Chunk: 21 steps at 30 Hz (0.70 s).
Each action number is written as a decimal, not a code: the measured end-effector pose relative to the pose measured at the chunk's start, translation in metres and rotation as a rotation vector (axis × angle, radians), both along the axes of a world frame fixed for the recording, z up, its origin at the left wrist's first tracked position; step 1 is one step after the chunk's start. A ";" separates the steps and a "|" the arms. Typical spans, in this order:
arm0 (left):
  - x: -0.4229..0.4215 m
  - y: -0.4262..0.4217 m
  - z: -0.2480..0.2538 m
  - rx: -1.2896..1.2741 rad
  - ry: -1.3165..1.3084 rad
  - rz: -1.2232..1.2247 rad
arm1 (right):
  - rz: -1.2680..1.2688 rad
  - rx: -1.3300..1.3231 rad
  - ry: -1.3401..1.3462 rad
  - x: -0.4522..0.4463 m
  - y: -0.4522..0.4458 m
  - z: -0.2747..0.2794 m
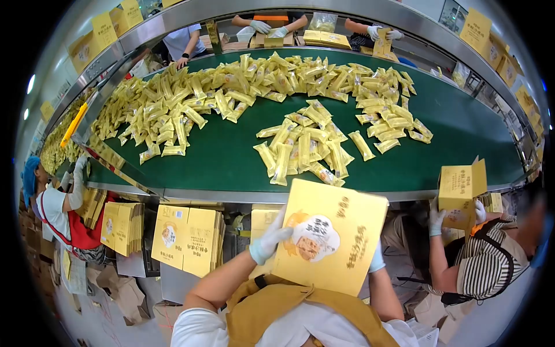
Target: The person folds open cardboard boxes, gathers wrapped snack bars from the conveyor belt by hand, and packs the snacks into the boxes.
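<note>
In front of my chest I hold a yellow cardboard box (355, 231), tilted, its printed face with a white and orange emblem turned up. My left hand (269, 238), in a pale glove, grips its left edge, with fingers over the side. My right hand (377, 260), also gloved, is at its right edge; the box hides most of those fingers. Just beyond the box, a pile of yellow wrapped snack packets (306, 141) lies on the green conveyor belt (214, 168).
A larger packet heap (185, 95) covers the belt's far left. Flattened cartons (188, 237) stand in stacks below the belt's near rail (231, 196). A striped-shirt co-worker (485, 254) holds a box (459, 194) at right; another co-worker (58, 202) stands left. More people work across the belt.
</note>
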State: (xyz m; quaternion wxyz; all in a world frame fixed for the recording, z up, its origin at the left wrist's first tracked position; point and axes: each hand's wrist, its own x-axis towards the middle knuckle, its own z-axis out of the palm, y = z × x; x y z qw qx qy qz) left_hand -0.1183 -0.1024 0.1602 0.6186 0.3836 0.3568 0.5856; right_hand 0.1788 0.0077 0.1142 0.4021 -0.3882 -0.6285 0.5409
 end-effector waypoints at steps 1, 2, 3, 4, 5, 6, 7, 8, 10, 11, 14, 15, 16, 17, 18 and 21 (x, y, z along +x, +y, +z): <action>0.003 -0.010 -0.018 -0.137 -0.153 -0.063 | -0.055 0.020 -0.158 -0.008 -0.005 0.040; 0.006 -0.018 -0.032 -0.272 -0.306 -0.125 | -0.072 0.056 -0.300 -0.015 -0.011 0.074; 0.011 -0.026 -0.041 -0.297 -0.460 -0.116 | -0.036 0.115 -0.415 -0.017 -0.015 0.085; 0.019 -0.031 -0.048 -0.321 -0.612 -0.108 | 0.000 0.179 -0.526 -0.020 -0.018 0.097; 0.023 -0.034 -0.055 -0.341 -0.762 -0.101 | 0.060 0.089 -0.570 -0.027 -0.024 0.115; 0.022 -0.032 -0.068 -0.372 -0.670 -0.042 | 0.051 0.177 -0.574 -0.036 -0.027 0.117; 0.018 -0.028 -0.084 -0.399 -0.578 0.018 | 0.035 0.203 -0.635 -0.047 -0.026 0.120; 0.014 -0.024 -0.100 -0.426 -0.485 0.079 | 0.020 0.229 -0.696 -0.057 -0.025 0.123; -0.008 -0.008 -0.114 -0.440 0.870 -0.123 | 0.051 0.222 -0.901 -0.082 -0.028 0.134; -0.017 0.000 -0.118 -0.399 1.548 -0.222 | 0.061 0.300 -0.952 -0.094 -0.033 0.125; -0.015 0.005 -0.053 -0.515 1.458 0.010 | 0.075 0.380 -1.067 -0.116 -0.043 0.090; -0.018 0.004 -0.066 -0.357 1.347 0.217 | 0.088 0.359 -1.070 -0.118 -0.044 0.092; -0.016 0.005 -0.041 -0.272 1.334 0.245 | 0.103 0.335 -1.078 -0.119 -0.044 0.094; -0.012 -0.002 -0.015 -0.193 1.319 0.266 | 0.120 0.311 -1.099 -0.119 -0.044 0.094; -0.008 -0.006 0.008 -0.116 1.302 0.285 | 0.126 0.296 -1.089 -0.118 -0.044 0.096; -0.011 -0.008 0.028 -0.278 1.253 0.153 | 0.140 0.274 -1.016 -0.114 -0.043 0.095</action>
